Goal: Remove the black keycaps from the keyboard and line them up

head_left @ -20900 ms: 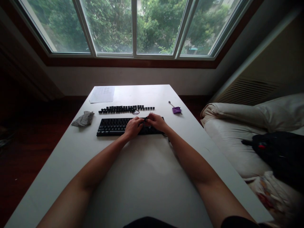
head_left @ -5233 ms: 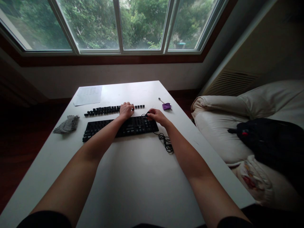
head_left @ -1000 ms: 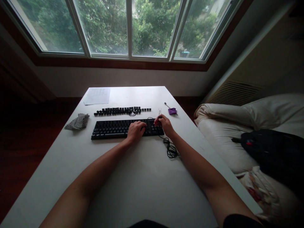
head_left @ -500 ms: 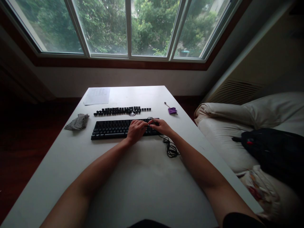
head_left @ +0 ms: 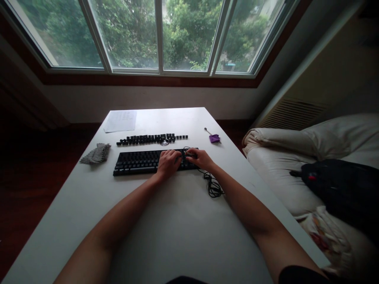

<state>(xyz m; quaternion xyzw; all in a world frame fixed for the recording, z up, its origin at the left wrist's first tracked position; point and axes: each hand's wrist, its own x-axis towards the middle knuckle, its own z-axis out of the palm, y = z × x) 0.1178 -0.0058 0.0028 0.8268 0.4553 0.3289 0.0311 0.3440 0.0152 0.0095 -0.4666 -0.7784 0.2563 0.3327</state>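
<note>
The black keyboard [head_left: 137,161] lies across the white table, its right part partly covered by my hands. My left hand [head_left: 168,162] rests over the keys right of the middle, fingers stretched forward with the tips bent down; its thumb is hidden. Just to its right, my right hand [head_left: 200,158] pinches something small and thin over the right end of the keys, too small to make out. A thin dark wire loop [head_left: 186,148] shows behind the fingertips. Beyond the keyboard stand rows of loose black keycaps [head_left: 145,139], with a small clear round object [head_left: 164,142] near them.
A grey cloth [head_left: 96,154] lies left of the keyboard, and a sheet of paper [head_left: 121,120] at the far left corner. On the right are a purple item [head_left: 214,138], a thin stick [head_left: 207,131] and a coiled black cable [head_left: 214,187]. A sofa [head_left: 269,169] adjoins the table.
My hands, whose fingertips met above the keys, have come slightly apart. The left hand has drawn back a little to the left and lower over the keyboard.
</note>
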